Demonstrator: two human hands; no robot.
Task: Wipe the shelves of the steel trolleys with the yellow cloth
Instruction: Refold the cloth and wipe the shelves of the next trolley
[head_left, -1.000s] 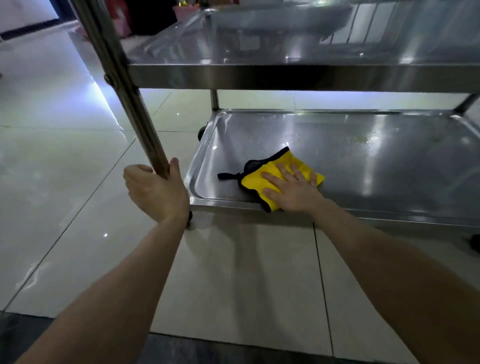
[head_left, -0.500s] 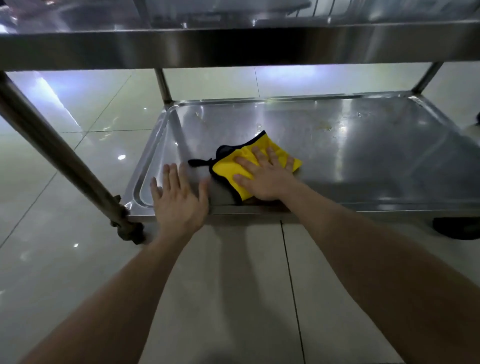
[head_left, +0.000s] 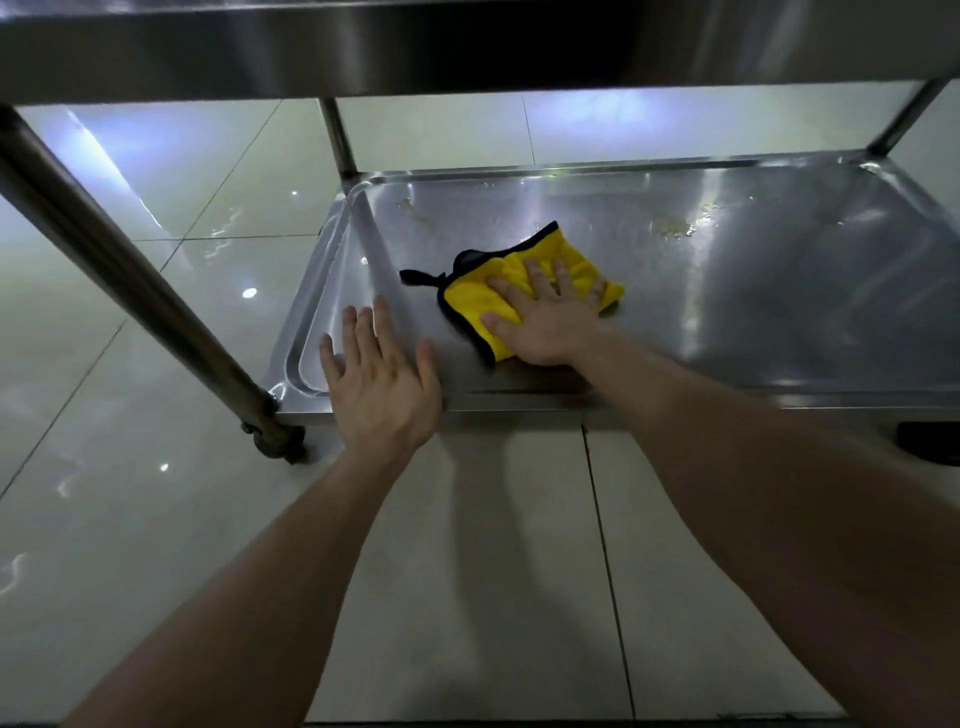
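Observation:
A yellow cloth (head_left: 483, 299) with a black edge and a black loop lies on the bottom steel shelf (head_left: 753, 322) of the trolley, near its front left part. My right hand (head_left: 545, 322) presses flat on the cloth with spread fingers. My left hand (head_left: 382, 379) rests flat on the shelf's front left rim, fingers straight, a little left of the cloth. Yellowish stains (head_left: 675, 228) mark the shelf farther back and to the right.
The upper shelf (head_left: 467, 47) overhangs the top of the view. A slanted steel leg (head_left: 130, 280) runs down to a caster (head_left: 278, 441) at the left. Rear legs (head_left: 337, 140) stand behind. Another wheel (head_left: 930, 441) sits at the right. Glossy floor tiles surround the trolley.
My left hand let go of the trolley leg and came down flat on the shelf's front rim. My right hand with the cloth has slid slightly farther into the shelf.

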